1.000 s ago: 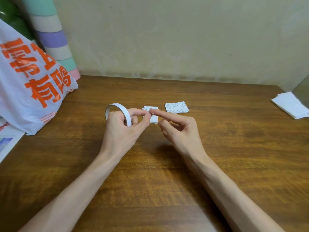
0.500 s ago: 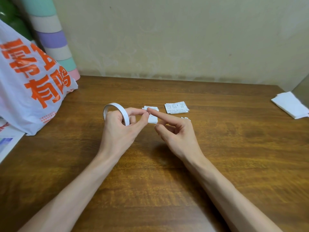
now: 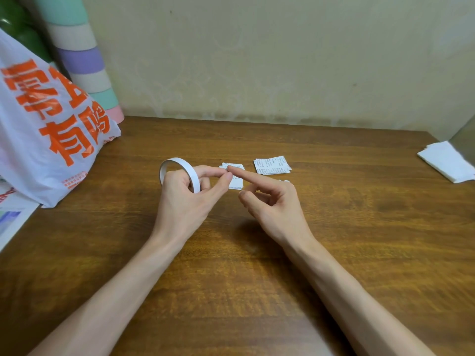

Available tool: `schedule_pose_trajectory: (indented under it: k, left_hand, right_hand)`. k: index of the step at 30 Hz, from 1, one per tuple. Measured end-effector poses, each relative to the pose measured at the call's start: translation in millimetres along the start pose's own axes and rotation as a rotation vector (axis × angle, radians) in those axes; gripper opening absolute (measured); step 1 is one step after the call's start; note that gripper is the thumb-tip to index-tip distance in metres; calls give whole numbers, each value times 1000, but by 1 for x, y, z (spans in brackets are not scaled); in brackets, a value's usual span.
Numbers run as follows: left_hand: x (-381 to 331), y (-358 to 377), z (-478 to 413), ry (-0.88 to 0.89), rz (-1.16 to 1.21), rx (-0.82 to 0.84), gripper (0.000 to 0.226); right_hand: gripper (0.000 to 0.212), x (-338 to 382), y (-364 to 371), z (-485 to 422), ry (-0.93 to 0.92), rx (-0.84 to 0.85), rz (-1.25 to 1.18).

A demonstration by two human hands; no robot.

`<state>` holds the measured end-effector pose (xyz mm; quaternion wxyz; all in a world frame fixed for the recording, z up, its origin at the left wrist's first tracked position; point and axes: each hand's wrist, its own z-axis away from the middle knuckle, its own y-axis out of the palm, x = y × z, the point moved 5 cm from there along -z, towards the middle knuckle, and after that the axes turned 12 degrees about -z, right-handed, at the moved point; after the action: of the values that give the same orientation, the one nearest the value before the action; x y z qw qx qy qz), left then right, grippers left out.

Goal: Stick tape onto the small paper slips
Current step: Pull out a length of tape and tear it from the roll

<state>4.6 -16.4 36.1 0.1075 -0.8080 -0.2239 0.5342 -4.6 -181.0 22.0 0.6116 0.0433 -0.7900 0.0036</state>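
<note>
As the left hand comes up off the table, it grips the white tape roll, the ring looped over its curled fingers, with thumb and forefinger pinched together out in front. Right hand now: forefinger stretched straight, its tip touching the left fingertips, the other fingers loosely curled and holding nothing. Whether a bit of tape sits between those tips, I cannot tell. Just behind them lies a small pile of printed paper slips on the wood, and a second pile of slips sits just beside it to the right. Far left, a white plastic bag with orange lettering; far right, at the edge, folded white paper
</note>
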Motion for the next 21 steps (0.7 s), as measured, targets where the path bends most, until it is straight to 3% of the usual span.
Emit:
schedule_pose_trajectory:
  k: [21]
  left_hand:
    - [-1, -1, 0, 5, -16, 4, 5]
  right_hand:
    - [51, 0, -1, 0, -2, 3, 4]
